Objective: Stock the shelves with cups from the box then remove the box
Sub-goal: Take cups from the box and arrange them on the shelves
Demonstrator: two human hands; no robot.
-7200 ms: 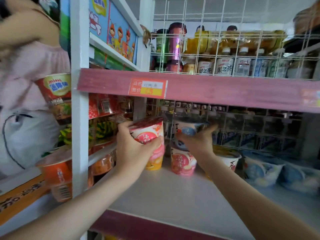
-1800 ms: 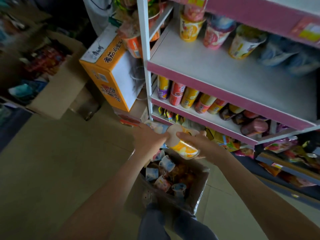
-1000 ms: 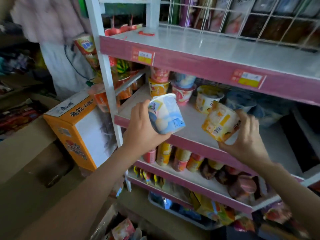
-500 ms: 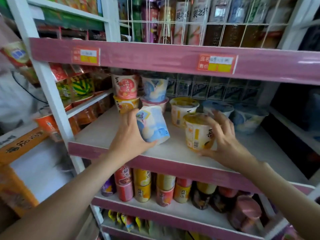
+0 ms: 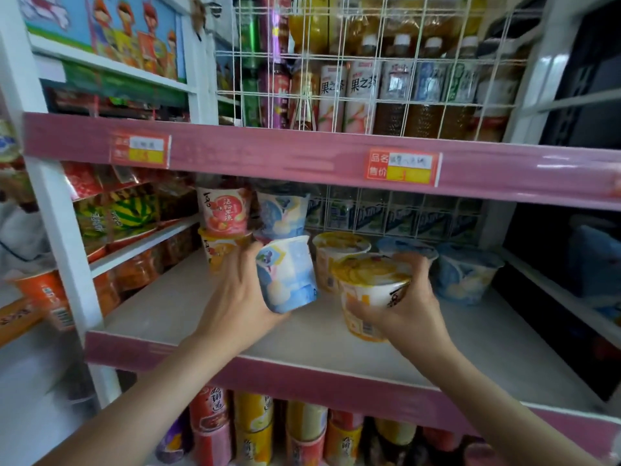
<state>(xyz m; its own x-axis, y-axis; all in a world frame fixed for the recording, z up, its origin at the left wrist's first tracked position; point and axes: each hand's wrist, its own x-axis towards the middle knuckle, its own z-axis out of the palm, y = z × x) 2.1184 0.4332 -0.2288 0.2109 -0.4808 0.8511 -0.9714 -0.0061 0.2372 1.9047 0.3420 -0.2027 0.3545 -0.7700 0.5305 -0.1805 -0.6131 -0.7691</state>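
Note:
My left hand (image 5: 235, 304) grips a blue-and-white cup (image 5: 287, 274), tilted and held just above the white shelf board (image 5: 161, 307). My right hand (image 5: 410, 314) wraps a yellow cup (image 5: 371, 290) that stands upright on the board, in front of another yellow cup (image 5: 339, 250). At the back left, a pink cup (image 5: 223, 210) sits stacked on a yellow one (image 5: 218, 250), and a blue cup (image 5: 282, 210) is stacked beside it. Two blue cups (image 5: 465, 274) stand at the back right. The box is out of view.
A pink-edged shelf (image 5: 302, 159) hangs close above, with bottles (image 5: 359, 95) behind a wire grid. Below, stacked cups (image 5: 252, 428) fill the lower shelf. A white upright (image 5: 64, 250) borders the left; snack packs (image 5: 127, 213) lie beyond it.
Both hands have pushed further onto the shelf with their cups. The yellow cup now stands upright near the back row, and the view has moved closer.

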